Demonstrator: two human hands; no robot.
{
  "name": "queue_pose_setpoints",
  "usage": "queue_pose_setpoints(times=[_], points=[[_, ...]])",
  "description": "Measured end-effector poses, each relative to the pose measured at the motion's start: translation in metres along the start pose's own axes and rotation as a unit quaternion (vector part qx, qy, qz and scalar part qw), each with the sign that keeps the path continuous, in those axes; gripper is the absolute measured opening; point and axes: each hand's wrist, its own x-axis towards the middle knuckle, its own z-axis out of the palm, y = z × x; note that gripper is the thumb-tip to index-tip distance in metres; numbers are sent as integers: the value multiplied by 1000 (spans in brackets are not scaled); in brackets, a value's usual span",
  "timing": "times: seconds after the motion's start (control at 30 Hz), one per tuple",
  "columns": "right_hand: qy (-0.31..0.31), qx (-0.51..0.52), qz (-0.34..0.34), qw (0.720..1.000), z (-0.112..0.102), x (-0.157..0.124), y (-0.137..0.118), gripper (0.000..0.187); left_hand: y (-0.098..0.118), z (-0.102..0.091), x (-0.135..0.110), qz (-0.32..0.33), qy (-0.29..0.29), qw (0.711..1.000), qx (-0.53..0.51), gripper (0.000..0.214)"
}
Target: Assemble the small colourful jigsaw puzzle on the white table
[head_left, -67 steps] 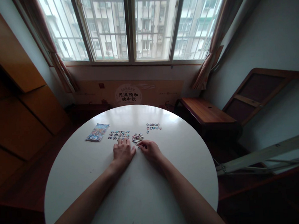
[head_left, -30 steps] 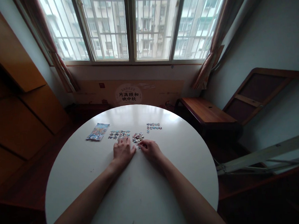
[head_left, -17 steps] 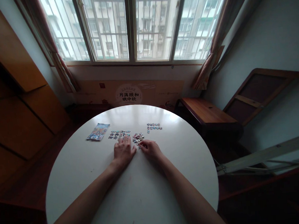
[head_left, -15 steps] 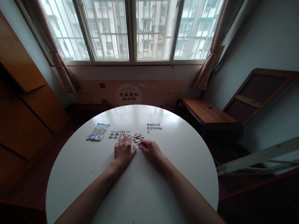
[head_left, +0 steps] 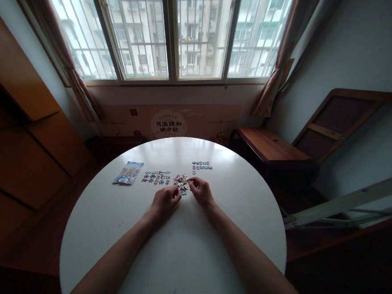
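A small heap of loose jigsaw puzzle pieces (head_left: pixel 181 180) lies near the middle of the white round table. My left hand (head_left: pixel 166 198) rests at the heap's lower left, fingers curled in towards the thumb; whatever they hold is hidden. At the heap's right edge my right hand (head_left: pixel 201 190) has thumb and forefinger pinched together, and anything between them is too small to make out. Left of the heap, puzzle pieces in rows (head_left: pixel 156 177) lie spread out. Beyond my right hand is another group of puzzle pieces (head_left: pixel 202 166), set in short rows.
A colourful printed sheet or packet (head_left: pixel 129 172) lies at the table's left. The round table (head_left: pixel 122 250) has its far edge towards the window (head_left: pixel 195 35). A low wooden stand (head_left: pixel 269 144) is beyond the table on the right, with orange cabinets (head_left: pixel 23 168) on the left.
My left hand has drawn back from the left rows and its spread fingers have curled, uncovering the pieces there. My right hand has shifted slightly up and right along the heap.
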Motion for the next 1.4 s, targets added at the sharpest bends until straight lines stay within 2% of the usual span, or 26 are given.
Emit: queue_pose_setpoints(times=[0.13, 0.27, 0.37, 0.5, 0.6, 0.8, 0.97, 1.4], points=[[78, 78, 40, 993, -3, 5, 3, 31, 1, -1, -1, 16, -3, 1000, 0, 28], [109, 85, 52, 989, -5, 6, 4, 31, 0, -1, -1, 22, -6, 1000, -5, 28], [89, 44, 44, 994, -4, 4, 3, 30, -1, 0, 0, 31, -1, 1000, -5, 28], [31, -57, 14, 998, -2, 0, 1, 22, 0, 0, 0, 27, 0, 1000, -1, 28], [-7, -114, -17, 993, -1, -1, 0, 16, 0, -1, -1, 26, 1, 1000, -3, 28], [-39, -188, -61, 979, -2, -2, -3, 14, -1, 1, -1, 31, 6, 999, -16, 25], [-83, -216, -68, 970, -2, -5, -3, 24, -2, 1, 0, 24, -6, 1000, -1, 24], [-92, -197, -49, 975, -1, -4, -1, 13, 1, -1, 0, 16, -11, 1000, -2, 24]])
